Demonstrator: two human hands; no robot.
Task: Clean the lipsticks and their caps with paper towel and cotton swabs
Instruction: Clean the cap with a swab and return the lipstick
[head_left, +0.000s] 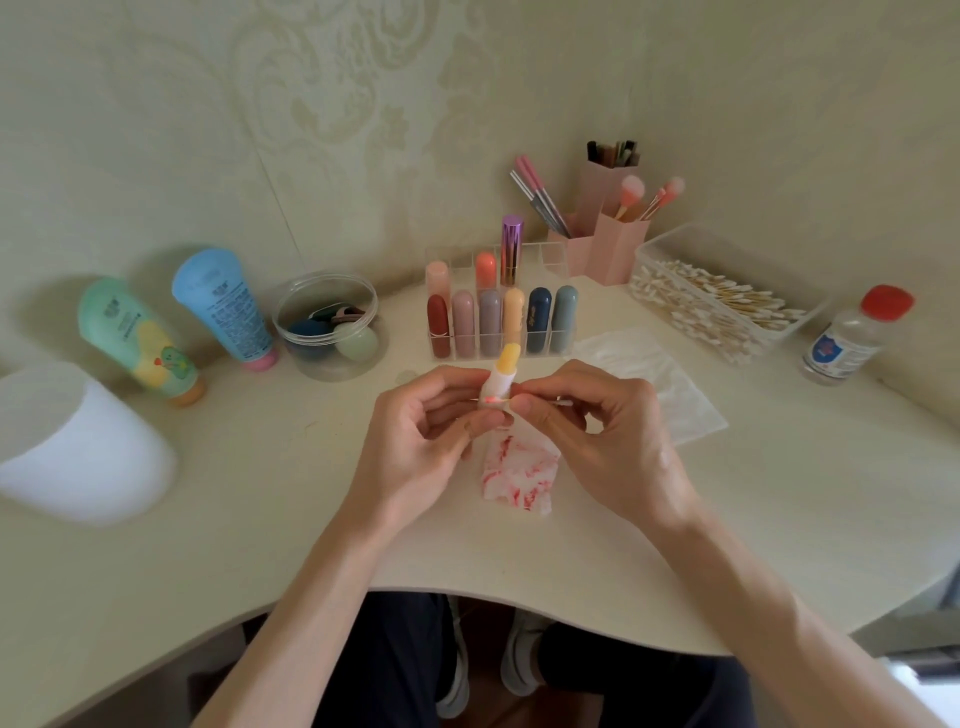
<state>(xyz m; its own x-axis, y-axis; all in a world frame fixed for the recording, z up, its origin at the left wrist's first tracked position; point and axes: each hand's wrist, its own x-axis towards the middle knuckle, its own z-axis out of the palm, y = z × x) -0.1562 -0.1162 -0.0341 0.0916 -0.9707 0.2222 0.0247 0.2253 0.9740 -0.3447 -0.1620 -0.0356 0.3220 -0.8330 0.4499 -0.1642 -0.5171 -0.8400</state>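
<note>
both forearms reach in from the near edge of the table (260, 519) and meet over its middle. left grip (421, 431) is curled round the lower part of a lipstick (505, 366), thumb and fingers closed on it, holding it roughly upright with the yellow-orange end pointing away from me. right grip (592, 431) is narrow, pinching a cotton swab (561, 402) between thumb and forefinger. the swab lies crosswise: its red-stained tip touches the lipstick just above my left fingers, and its white tip pokes out past my right thumb. the lipstick sits between the two grips, raised off the table. directly beneath lies a paper towel (519, 475) streaked with red, flat on the table and partly hidden by both grips. behind it a clear rack (569, 332) holds more lipsticks upright, and a swab box (795, 325) stands further right.
</note>
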